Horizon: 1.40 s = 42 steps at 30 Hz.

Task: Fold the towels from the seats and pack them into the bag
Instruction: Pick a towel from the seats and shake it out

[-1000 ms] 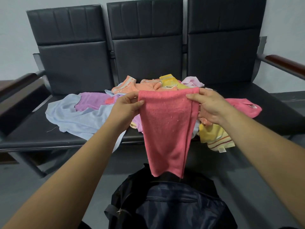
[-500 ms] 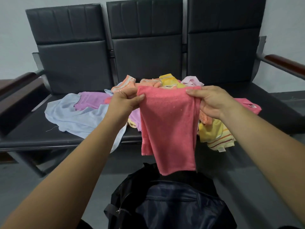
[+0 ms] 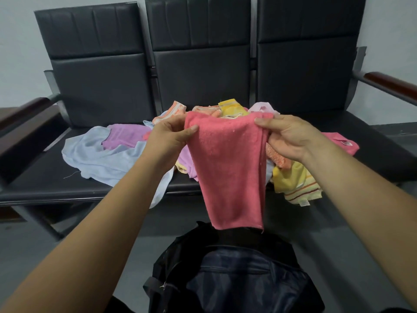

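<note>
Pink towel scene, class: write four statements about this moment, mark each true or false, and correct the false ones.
1. The left hand and right hand each grip the pink towel at its top corners. True.
2. The pink towel lies flat on the seats. False: it hangs in the air above the dark bag.
3. A light blue towel lies on the seats. True.
4. The dark bag sits on the middle seat. False: it is in front of the seats, below the towel.

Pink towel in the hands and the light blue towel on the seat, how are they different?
The pink towel hangs in the air, pinched by the left hand and the right hand; the light blue towel lies on the seat. The pink towel hangs fairly smooth; the light blue towel is rumpled. Both are outside the bag.
</note>
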Available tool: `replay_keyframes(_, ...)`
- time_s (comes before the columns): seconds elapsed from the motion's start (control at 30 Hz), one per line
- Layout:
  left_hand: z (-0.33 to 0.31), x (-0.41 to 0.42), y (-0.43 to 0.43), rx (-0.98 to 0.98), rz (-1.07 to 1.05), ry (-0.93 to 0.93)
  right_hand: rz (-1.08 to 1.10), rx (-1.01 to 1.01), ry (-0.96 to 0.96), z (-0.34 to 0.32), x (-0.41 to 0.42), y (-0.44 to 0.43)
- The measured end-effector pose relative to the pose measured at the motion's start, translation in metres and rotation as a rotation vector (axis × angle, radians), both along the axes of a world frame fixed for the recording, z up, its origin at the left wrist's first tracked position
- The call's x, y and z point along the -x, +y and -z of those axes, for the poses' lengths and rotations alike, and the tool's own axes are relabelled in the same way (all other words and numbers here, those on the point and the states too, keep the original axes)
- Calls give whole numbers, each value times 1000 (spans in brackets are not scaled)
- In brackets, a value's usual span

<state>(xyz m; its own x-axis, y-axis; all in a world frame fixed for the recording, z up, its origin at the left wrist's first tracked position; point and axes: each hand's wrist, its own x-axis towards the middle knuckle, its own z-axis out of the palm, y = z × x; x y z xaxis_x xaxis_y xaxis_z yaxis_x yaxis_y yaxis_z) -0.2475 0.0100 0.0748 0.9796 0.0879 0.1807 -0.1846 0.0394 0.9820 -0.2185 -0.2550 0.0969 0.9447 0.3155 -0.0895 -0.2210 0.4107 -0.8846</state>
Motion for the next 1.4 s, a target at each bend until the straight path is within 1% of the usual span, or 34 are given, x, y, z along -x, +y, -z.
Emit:
replay_keyframes(0.07, 2, 1, 0, -159, -113, -28, 98, 124, -50, 5, -5, -1)
replay_keyframes(0.13, 3, 5, -3, -214, -193, -59, 193, 198, -85, 12, -9, -2)
replay_keyframes(0.27, 1, 8, -8, -148, -246, -113, 293, 337, -214, 19, -9, -3)
replay_keyframes(0.3, 1, 9, -9, -118, -234, -111, 297, 337, -232, 21, -10, -4)
replay_keyframes(0.4, 3, 11, -10, -8, -136, -105, 265, 275, -257, 27, -10, -4)
replay_keyframes(0.5, 3, 15, -15, 12, -66, -105, 266, 276, -354, 26, -3, 2)
replay_keyframes(0.6, 5, 17, -20, -16, -26, -97, 107, 268, -413, 27, 6, 10)
replay_keyframes(0.7, 12, 20, -23, -89, 49, -80, 7, 425, -438, 37, 12, 15)
replay_keyframes(0.77, 19, 22, -26, -178, 89, -69, 8, 524, -439, 47, 16, 22)
replay_keyframes(0.8, 24, 22, -28, -212, 96, -58, 28, 533, -429, 53, 18, 24)
replay_keyframes(0.83, 28, 24, -30, -223, 98, -51, 58, 508, -414, 59, 19, 27)
replay_keyframes(0.9, 37, 28, -29, -170, 85, -37, 98, 337, -320, 70, 23, 30)
replay_keyframes(0.97, 48, 31, -27, 3, 46, 38, 118, 121, -203, 78, 23, 30)
replay_keyframes(1.03, 62, 32, -23, 204, 45, 166, 122, -14, -127, 83, 22, 29)
replay_keyframes(1.1, 78, 32, -21, 258, 181, 285, 125, -75, -88, 88, 21, 29)
replay_keyframes(1.17, 93, 34, -22, 206, 382, 356, 118, -95, -72, 91, 21, 31)
replay_keyframes(1.23, 103, 34, -24, 158, 508, 411, 119, -91, -63, 92, 21, 33)
replay_keyframes(1.3, 111, 34, -27, 76, 533, 456, 106, -97, -58, 95, 18, 33)
replay_keyframes(1.37, 118, 34, -29, -74, 512, 453, 84, -115, -49, 97, 18, 33)
replay_keyframes(1.4, 121, 34, -30, -112, 500, 454, 86, -116, -41, 98, 16, 33)
